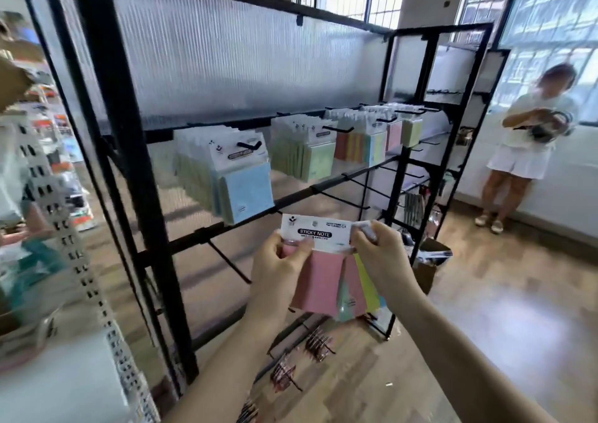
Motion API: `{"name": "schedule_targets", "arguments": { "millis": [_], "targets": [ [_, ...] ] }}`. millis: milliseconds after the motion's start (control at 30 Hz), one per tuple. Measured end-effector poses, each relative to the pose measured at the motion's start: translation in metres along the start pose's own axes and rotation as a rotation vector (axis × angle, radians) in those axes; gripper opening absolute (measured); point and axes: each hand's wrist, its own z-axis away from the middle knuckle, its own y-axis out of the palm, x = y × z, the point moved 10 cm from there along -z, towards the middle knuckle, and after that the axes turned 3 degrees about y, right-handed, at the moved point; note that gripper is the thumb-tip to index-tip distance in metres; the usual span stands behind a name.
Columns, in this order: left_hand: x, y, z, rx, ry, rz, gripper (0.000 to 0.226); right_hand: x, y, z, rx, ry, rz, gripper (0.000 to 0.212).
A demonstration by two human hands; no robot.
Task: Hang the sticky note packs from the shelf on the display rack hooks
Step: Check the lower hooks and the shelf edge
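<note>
I hold several sticky note packs fanned out in front of the black display rack (136,163). The front pack (318,270) is pink with a white header card reading STICKY NOTE. My left hand (281,267) pinches that header at its left side. My right hand (378,254) grips the headers of the packs behind, whose pink, yellow and blue pads (362,286) show below. On the upper bar, hooks carry rows of hung packs: blue ones (246,189) at the left, green ones (315,160) in the middle, mixed colours (375,144) further right. Bare hooks (343,199) stick out of the lower bar.
A person (530,144) stands at the right by the window wall. A cardboard box (430,260) sits on the wooden floor beside the rack's right leg. Loose hooks and clips (317,345) lie on the floor below my hands. A cluttered shelf with a perforated strip (64,228) stands at the left.
</note>
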Motion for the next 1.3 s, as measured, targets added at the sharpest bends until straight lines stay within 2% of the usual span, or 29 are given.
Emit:
{"name": "schedule_targets", "arguments": {
  "millis": [133, 300, 400, 567, 833, 1033, 1167, 1300],
  "targets": [
    [0.004, 0.023, -0.048, -0.038, 0.004, -0.032, 0.019, -0.01, -0.009, -0.052, -0.022, -0.044, -0.011, 0.048],
    [-0.002, 0.058, -0.086, -0.049, 0.07, -0.07, 0.026, -0.038, -0.029, -0.098, 0.014, -0.015, -0.081, 0.043],
    [-0.002, 0.078, -0.102, -0.035, 0.13, -0.08, 0.016, -0.048, -0.039, -0.116, 0.055, 0.001, -0.101, 0.019],
    [0.014, 0.108, -0.127, -0.052, 0.106, -0.071, 0.013, -0.062, -0.055, -0.149, 0.085, -0.017, -0.162, 0.01],
    [0.018, 0.167, -0.159, -0.134, 0.21, -0.152, 0.012, -0.086, -0.074, -0.206, 0.251, -0.073, -0.171, 0.011],
    [0.017, 0.248, -0.187, -0.181, 0.255, -0.127, 0.009, -0.112, -0.122, -0.266, 0.322, -0.084, -0.202, 0.007],
    [0.014, 0.301, -0.207, -0.121, 0.267, -0.157, 0.022, -0.123, -0.153, -0.301, 0.381, -0.1, -0.22, 0.008],
    [0.015, 0.342, -0.22, -0.072, 0.245, -0.166, 0.023, -0.134, -0.174, -0.33, 0.446, -0.092, -0.253, 0.014]
  ]
}}
